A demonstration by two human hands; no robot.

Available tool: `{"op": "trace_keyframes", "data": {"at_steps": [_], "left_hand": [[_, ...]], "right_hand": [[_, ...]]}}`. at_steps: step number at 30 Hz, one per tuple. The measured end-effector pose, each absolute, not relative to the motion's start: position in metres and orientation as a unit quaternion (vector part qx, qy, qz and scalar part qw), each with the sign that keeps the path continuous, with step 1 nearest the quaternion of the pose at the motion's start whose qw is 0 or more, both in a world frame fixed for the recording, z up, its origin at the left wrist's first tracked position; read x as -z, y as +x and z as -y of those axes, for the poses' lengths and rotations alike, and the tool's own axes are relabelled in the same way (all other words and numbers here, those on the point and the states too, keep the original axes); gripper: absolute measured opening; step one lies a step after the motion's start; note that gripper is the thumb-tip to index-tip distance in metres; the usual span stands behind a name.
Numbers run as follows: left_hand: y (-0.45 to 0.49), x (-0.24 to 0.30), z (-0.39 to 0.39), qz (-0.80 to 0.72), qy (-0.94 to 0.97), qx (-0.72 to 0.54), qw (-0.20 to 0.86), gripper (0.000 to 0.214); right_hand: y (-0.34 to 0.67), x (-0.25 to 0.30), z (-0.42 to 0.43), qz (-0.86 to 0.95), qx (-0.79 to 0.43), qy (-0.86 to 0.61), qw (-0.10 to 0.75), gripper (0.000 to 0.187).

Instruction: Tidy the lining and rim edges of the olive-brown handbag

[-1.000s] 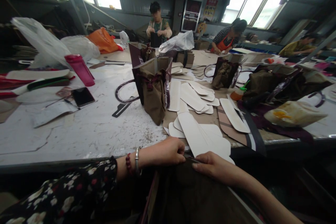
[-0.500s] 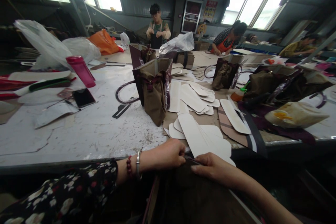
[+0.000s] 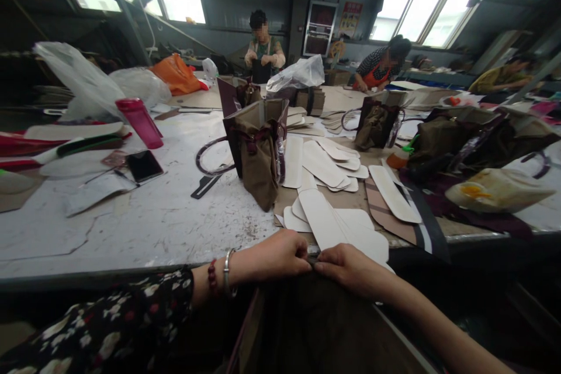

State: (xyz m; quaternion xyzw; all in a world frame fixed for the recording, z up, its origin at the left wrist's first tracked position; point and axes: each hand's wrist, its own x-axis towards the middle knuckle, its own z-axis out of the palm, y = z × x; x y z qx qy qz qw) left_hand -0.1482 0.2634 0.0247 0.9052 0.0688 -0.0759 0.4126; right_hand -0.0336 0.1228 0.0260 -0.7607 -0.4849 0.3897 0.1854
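A dark brown handbag (image 3: 324, 321) stands below the table's front edge, close to my body, with much of it in shadow. My left hand (image 3: 280, 254) is closed on its upper edge, thumb and fingers pinched together. Beside it, almost touching, my right hand (image 3: 350, 269) pinches the same edge between thumb and fingers. Just beyond my hands lie white card pieces (image 3: 326, 216), fanned out in a loose pile. Behind them a brown handbag (image 3: 258, 158) with a plum-coloured round handle stands upright on the table.
On the white table (image 3: 193, 228) are a pink bottle (image 3: 140, 123), a phone (image 3: 144, 165) and plastic bags (image 3: 79, 76) at left. More brown bags (image 3: 464, 134), an orange glue bottle (image 3: 398, 156) and a yellowish container (image 3: 497, 190) stand at right. Co-workers (image 3: 263, 49) work across the table.
My right hand has moved left and slightly up along the bag's edge, closing the gap to my left hand. The left hand keeps its grip. The view has shifted slightly.
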Motion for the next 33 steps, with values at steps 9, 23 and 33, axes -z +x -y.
{"op": "trace_keyframes", "data": {"at_steps": [9, 23, 33], "left_hand": [[-0.177, -0.031, -0.289, -0.145, 0.875, 0.116, 0.447, 0.054], [-0.186, -0.024, -0.292, -0.124, 0.77, 0.183, 0.598, 0.03], [-0.169, -0.039, -0.283, -0.139, 0.823, 0.173, 0.523, 0.023]], "right_hand": [[-0.033, -0.028, -0.113, 0.494, -0.372, -0.763, 0.188, 0.024], [-0.039, -0.039, -0.111, 0.485, -0.298, -0.817, 0.095, 0.021], [-0.042, -0.047, -0.106, 0.49, -0.29, -0.818, 0.087, 0.022]]}}
